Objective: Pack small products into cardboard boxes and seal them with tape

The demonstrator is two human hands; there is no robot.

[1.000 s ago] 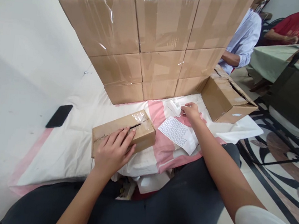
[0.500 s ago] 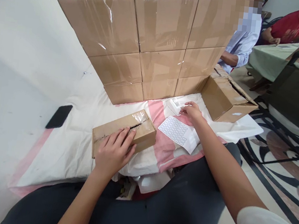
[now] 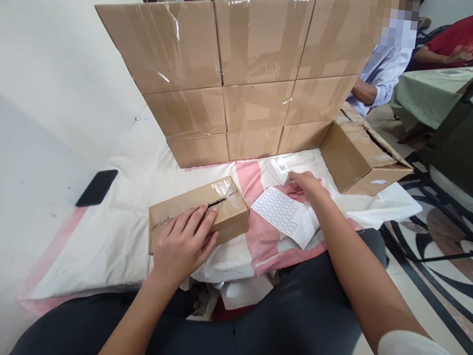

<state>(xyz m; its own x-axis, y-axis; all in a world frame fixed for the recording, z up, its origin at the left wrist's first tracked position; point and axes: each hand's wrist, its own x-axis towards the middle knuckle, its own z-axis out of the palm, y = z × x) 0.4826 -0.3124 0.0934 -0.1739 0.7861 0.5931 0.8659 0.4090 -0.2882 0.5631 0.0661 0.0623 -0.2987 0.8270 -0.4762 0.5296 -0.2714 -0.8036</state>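
My left hand [image 3: 184,240] lies flat over the near side of a small brown cardboard box [image 3: 200,199], fingers stretched across its torn, taped top seam. My right hand [image 3: 307,184] reaches out to a small white box [image 3: 279,170] with a printed label and grips its right edge; the fingertips are partly hidden. Just in front of that hand is a white sheet of blank oval-outlined labels [image 3: 278,209], resting on the pink and white cloth [image 3: 117,249].
A tall wall of taped cartons [image 3: 259,49] stands behind the work area. To the right sits a larger torn carton [image 3: 362,157]. A black phone [image 3: 97,188] lies at left. Beyond are a person in a light blue shirt [image 3: 382,74], another in red [image 3: 452,40] and a dark chair [image 3: 471,141].
My right hand has turned and closed at the white box, which now looks slightly tilted. My left hand stays on the cardboard box. The view has shifted slightly.
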